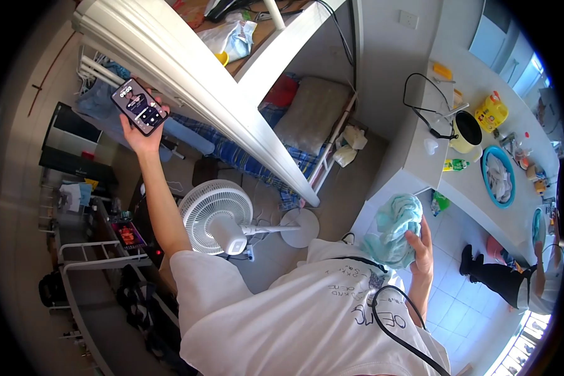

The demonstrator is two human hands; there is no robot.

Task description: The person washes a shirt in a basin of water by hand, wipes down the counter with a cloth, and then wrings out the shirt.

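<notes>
My left hand (145, 136), on the arm stretched out at the upper left, is closed around a smartphone (140, 106). Its lit screen faces me and shows a picture with small round buttons beneath. At the lower right, in front of my shirt's hem, my right hand (423, 249) grips a crumpled light-teal cloth (396, 227). The thumb presses on the cloth's side, and the other fingers are partly hidden. Whether the cloth is a garment or a towel I cannot tell. Below the outstretched left arm stands a white fan (216, 216).
A white bunk bed frame (194, 94) crosses the upper middle. On the right, a counter (467, 182) bears a blue basin (514, 182) with cloth, a pot (465, 133) and a yellow jug (492, 113). Another person (514, 282) stands by the counter. A dark cable (404, 341) hangs before my shirt.
</notes>
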